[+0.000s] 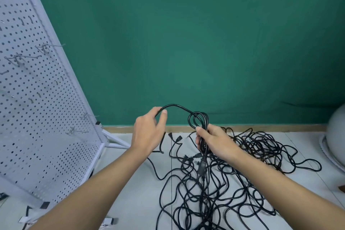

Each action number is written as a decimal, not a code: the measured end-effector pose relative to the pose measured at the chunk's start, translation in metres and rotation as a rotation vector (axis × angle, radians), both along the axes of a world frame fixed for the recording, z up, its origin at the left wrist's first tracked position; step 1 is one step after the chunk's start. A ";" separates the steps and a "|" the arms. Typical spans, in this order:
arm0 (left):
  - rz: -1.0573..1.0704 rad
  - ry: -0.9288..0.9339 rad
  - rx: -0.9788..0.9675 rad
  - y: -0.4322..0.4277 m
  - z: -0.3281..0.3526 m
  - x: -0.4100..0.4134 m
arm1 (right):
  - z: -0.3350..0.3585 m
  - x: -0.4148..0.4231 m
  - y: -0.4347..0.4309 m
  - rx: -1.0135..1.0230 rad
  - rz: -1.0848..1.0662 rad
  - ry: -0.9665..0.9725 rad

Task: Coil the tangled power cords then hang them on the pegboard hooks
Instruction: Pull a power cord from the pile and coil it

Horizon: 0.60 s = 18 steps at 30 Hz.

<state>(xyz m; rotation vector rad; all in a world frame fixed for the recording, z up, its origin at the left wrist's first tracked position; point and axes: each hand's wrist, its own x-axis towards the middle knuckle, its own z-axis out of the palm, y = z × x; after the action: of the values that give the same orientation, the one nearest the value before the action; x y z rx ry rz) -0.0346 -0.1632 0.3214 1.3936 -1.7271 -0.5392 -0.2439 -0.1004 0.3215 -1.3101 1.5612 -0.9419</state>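
Head-camera view, looking down over two bare forearms at a person coiling a black power cord. The right hand (212, 141) is closed around a small bundle of loops, the coil (198, 120), which stands upright out of the fist. From the top of the coil a free length of cord arches leftward to the left hand (149, 129), which pinches it between thumb and fingers. So the strand runs roughly level from hand to hand, and the left hand, on the pegboard side of the coil, looks placed to bring the next loop across.

Below and right of the coil, the tangled cords (224, 183) sprawl in a loose black heap on a pale floor (134, 192), plugs showing just beneath the fist. Left of the coil, well apart, leans a white pegboard (37, 117) with bare wire hooks (76, 130). Behind the coil hangs a green backdrop (186, 43); far right of it sits a pale rounded object, cut off by the frame.
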 end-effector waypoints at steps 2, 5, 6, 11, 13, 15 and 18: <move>-0.051 -0.109 0.015 0.003 0.002 -0.003 | 0.001 0.002 -0.001 -0.009 -0.037 -0.036; -0.184 -0.269 0.046 0.008 0.002 -0.008 | 0.002 0.004 0.000 -0.032 -0.092 -0.102; -0.232 -0.261 0.063 0.009 0.000 -0.009 | 0.002 0.005 0.000 -0.035 -0.106 -0.122; -0.303 -0.054 0.066 0.012 0.006 -0.017 | 0.000 0.004 -0.001 -0.055 -0.151 -0.051; -0.291 -0.025 0.080 0.014 0.008 -0.020 | 0.000 0.004 0.000 -0.068 -0.130 -0.014; -0.283 -0.067 0.114 0.010 0.003 -0.019 | 0.002 0.003 0.001 -0.066 -0.107 -0.028; -0.295 -0.002 0.189 0.005 -0.002 -0.017 | 0.008 0.003 0.003 -0.061 -0.046 -0.023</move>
<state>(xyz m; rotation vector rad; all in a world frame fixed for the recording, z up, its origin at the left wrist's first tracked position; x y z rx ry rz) -0.0511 -0.1583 0.3193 1.2712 -1.9370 -0.8829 -0.2412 -0.0975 0.3292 -1.3062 1.5616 -1.0366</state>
